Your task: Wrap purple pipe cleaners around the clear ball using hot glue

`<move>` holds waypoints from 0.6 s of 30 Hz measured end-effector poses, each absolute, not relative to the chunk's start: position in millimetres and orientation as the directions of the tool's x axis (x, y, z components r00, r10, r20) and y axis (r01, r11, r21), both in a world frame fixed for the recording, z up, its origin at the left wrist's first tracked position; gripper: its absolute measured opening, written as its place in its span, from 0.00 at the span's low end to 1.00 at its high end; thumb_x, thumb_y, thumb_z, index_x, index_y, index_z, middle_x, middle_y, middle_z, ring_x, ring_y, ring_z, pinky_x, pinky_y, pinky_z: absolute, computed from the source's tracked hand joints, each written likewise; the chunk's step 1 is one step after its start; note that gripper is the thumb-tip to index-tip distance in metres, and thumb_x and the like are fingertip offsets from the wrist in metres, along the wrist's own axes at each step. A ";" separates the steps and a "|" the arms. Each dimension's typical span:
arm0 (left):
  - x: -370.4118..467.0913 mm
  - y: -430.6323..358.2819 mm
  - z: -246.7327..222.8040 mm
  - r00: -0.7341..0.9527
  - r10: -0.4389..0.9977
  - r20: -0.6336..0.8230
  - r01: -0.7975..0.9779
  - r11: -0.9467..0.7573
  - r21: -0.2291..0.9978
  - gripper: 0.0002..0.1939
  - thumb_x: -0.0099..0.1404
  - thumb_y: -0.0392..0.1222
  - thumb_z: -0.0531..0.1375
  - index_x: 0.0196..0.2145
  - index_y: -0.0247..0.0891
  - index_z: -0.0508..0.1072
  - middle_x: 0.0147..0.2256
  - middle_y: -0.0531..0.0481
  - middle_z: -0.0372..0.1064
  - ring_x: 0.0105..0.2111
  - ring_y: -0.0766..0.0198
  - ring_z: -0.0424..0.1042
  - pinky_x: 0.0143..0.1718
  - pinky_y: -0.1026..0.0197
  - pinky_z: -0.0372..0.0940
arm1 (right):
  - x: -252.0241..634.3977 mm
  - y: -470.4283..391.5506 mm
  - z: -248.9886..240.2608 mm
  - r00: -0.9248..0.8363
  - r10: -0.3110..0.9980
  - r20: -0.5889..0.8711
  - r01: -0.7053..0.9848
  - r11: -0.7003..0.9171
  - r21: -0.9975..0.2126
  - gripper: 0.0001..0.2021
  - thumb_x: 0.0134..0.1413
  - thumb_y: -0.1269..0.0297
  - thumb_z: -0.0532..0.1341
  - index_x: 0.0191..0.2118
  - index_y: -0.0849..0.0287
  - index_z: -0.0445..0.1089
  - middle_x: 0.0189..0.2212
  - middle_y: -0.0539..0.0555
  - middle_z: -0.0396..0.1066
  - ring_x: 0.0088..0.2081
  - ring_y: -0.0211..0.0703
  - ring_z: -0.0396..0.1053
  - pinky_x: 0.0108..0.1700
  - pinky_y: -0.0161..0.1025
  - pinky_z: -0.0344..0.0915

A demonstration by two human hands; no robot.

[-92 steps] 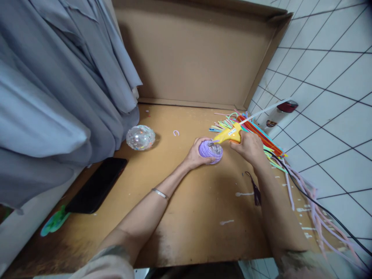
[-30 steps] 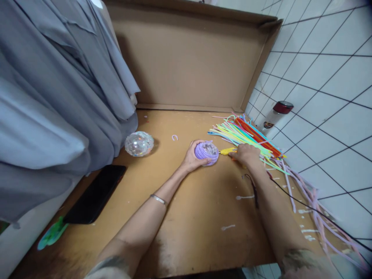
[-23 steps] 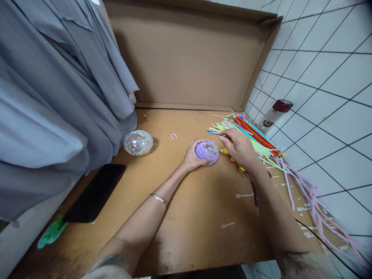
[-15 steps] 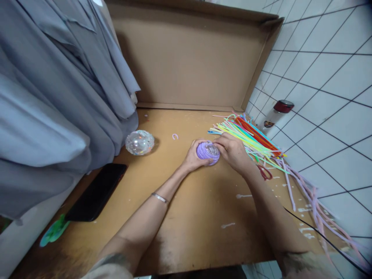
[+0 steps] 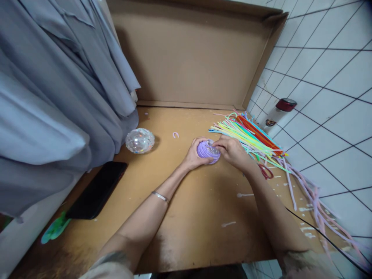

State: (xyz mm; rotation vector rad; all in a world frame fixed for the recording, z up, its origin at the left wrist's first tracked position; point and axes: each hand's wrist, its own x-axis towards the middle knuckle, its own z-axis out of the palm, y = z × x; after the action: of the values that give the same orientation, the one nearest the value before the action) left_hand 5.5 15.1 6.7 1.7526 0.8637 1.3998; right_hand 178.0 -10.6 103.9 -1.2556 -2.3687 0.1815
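My left hand (image 5: 192,155) is wrapped round the left side of a ball coiled in purple pipe cleaner (image 5: 205,154), thumb along its near side. A clear, faceted patch of the ball (image 5: 214,148) shows through at its upper right. Over that patch my right hand (image 5: 229,150) is closed in a pinch, fingertips at the edge of the purple coils. Whatever lies between those fingertips is too small to make out. A second clear ball (image 5: 140,140), with coloured specks and no coils, rests on the table to the left.
Loose pipe cleaners (image 5: 247,133) lie beside red-handled scissors (image 5: 266,171) at the right, near a red-lidded bottle (image 5: 279,112). A black phone (image 5: 97,190) lies at left by a grey curtain (image 5: 58,97). Cardboard (image 5: 192,58) stands behind. A curled pink scrap (image 5: 175,135) and a black cable (image 5: 316,230) show.
My right hand's pinched fingers have shifted slightly over the ball's clear patch. The left hand keeps its hold, and the view has moved a little.
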 end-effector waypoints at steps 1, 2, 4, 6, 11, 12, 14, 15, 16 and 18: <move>5.5 14.9 7.1 0.185 0.849 0.495 0.065 -0.513 0.856 0.36 0.41 0.42 0.72 0.48 0.40 0.67 0.50 0.45 0.63 0.53 0.52 0.65 0.58 0.48 0.58 | 178.0 -10.6 103.6 -0.492 0.809 0.321 0.755 0.580 -0.306 0.12 0.56 0.74 0.57 0.40 0.63 0.78 0.33 0.58 0.72 0.36 0.44 0.68 0.40 0.37 0.60; 5.5 14.8 7.4 0.184 0.851 0.492 0.065 -0.510 0.857 0.36 0.41 0.42 0.72 0.48 0.40 0.67 0.50 0.44 0.63 0.53 0.51 0.65 0.58 0.48 0.58 | 177.9 -10.7 103.6 -0.498 0.808 0.316 0.758 0.582 -0.294 0.12 0.56 0.74 0.57 0.40 0.63 0.78 0.33 0.58 0.72 0.37 0.44 0.68 0.40 0.37 0.60; 5.7 14.6 7.9 0.185 0.854 0.487 0.067 -0.505 0.861 0.36 0.40 0.41 0.72 0.49 0.39 0.67 0.50 0.44 0.63 0.53 0.52 0.65 0.58 0.48 0.58 | 177.5 -11.5 103.9 -0.503 0.808 0.307 0.767 0.581 -0.273 0.13 0.56 0.74 0.56 0.40 0.63 0.78 0.33 0.58 0.72 0.37 0.44 0.68 0.40 0.37 0.60; 5.8 14.5 8.0 0.186 0.854 0.485 0.070 -0.504 0.861 0.36 0.40 0.41 0.72 0.49 0.39 0.67 0.50 0.44 0.63 0.53 0.52 0.65 0.58 0.47 0.58 | 176.6 -12.9 104.8 -0.509 0.808 0.298 0.770 0.582 -0.261 0.13 0.56 0.74 0.56 0.41 0.63 0.78 0.33 0.58 0.71 0.36 0.44 0.68 0.39 0.37 0.60; 6.1 14.8 8.0 0.193 0.846 0.497 0.073 -0.518 0.852 0.36 0.41 0.40 0.72 0.49 0.40 0.66 0.50 0.44 0.63 0.54 0.52 0.64 0.59 0.47 0.57 | 173.6 -16.9 107.7 -0.516 0.806 0.291 0.779 0.583 -0.231 0.15 0.57 0.75 0.54 0.41 0.63 0.78 0.33 0.59 0.71 0.37 0.45 0.68 0.39 0.37 0.59; 6.2 14.8 8.2 0.194 0.846 0.497 0.074 -0.518 0.852 0.36 0.41 0.40 0.72 0.48 0.40 0.66 0.50 0.44 0.63 0.54 0.52 0.64 0.59 0.47 0.57 | 172.9 -17.5 108.3 -0.517 0.807 0.286 0.784 0.580 -0.221 0.15 0.57 0.74 0.54 0.41 0.62 0.78 0.33 0.59 0.71 0.37 0.45 0.68 0.39 0.37 0.59; 6.4 14.6 8.8 0.195 0.849 0.492 0.075 -0.513 0.855 0.36 0.41 0.40 0.72 0.48 0.40 0.66 0.50 0.44 0.63 0.54 0.52 0.64 0.59 0.47 0.57 | 171.6 -18.6 109.4 -0.517 0.812 0.269 0.793 0.573 -0.206 0.15 0.57 0.74 0.54 0.40 0.61 0.78 0.33 0.58 0.71 0.37 0.45 0.67 0.39 0.37 0.59; 6.5 14.4 9.1 0.194 0.850 0.489 0.075 -0.510 0.857 0.36 0.41 0.41 0.72 0.48 0.40 0.66 0.50 0.44 0.63 0.54 0.52 0.64 0.59 0.47 0.57 | 171.0 -19.1 109.8 -0.516 0.816 0.262 0.798 0.569 -0.200 0.15 0.57 0.74 0.53 0.40 0.61 0.78 0.33 0.58 0.71 0.37 0.45 0.67 0.39 0.37 0.58; 6.6 14.1 9.5 0.194 0.852 0.487 0.074 -0.508 0.858 0.35 0.41 0.41 0.72 0.48 0.40 0.66 0.50 0.44 0.63 0.53 0.52 0.64 0.59 0.48 0.57 | 170.4 -19.5 110.2 -0.514 0.819 0.255 0.802 0.565 -0.195 0.15 0.57 0.74 0.53 0.40 0.60 0.78 0.33 0.58 0.71 0.38 0.45 0.67 0.39 0.37 0.58; 6.6 13.5 10.1 0.192 0.854 0.484 0.077 -0.505 0.860 0.35 0.41 0.41 0.72 0.48 0.40 0.66 0.50 0.44 0.63 0.53 0.52 0.64 0.59 0.48 0.57 | 169.6 -20.2 110.8 -0.511 0.825 0.244 0.810 0.556 -0.186 0.15 0.57 0.74 0.53 0.40 0.60 0.79 0.33 0.58 0.71 0.38 0.45 0.67 0.39 0.36 0.58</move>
State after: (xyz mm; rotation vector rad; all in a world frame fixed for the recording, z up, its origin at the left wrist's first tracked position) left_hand 6.6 13.5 10.1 1.7555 0.8787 1.3812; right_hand 169.6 -20.2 110.8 -1.3488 -2.4916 0.0690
